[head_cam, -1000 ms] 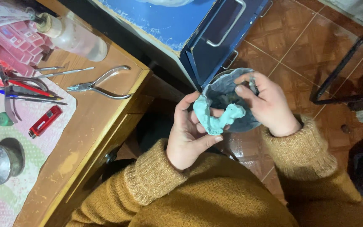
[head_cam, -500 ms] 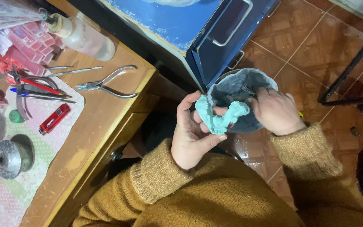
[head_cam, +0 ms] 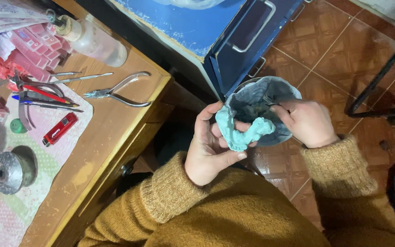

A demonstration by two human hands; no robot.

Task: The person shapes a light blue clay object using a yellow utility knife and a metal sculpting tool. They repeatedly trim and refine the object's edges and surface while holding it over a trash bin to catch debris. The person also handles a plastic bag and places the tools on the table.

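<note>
Our left hand (head_cam: 213,148) grips a pale teal arch-shaped cast (head_cam: 243,132), fingers curled behind it and thumb beneath, so the cast lies across our fingertips. It sits just in front of the grey rubber mixing bowl (head_cam: 261,98), overlapping its near rim. Our right hand (head_cam: 305,121) closes on a thin metal tool whose tip reaches into the bowl; we cannot make out the tool's shape. Left of the bowl stands the wooden table (head_cam: 115,137), with pliers (head_cam: 120,91) and a red lighter (head_cam: 60,128) on it.
</note>
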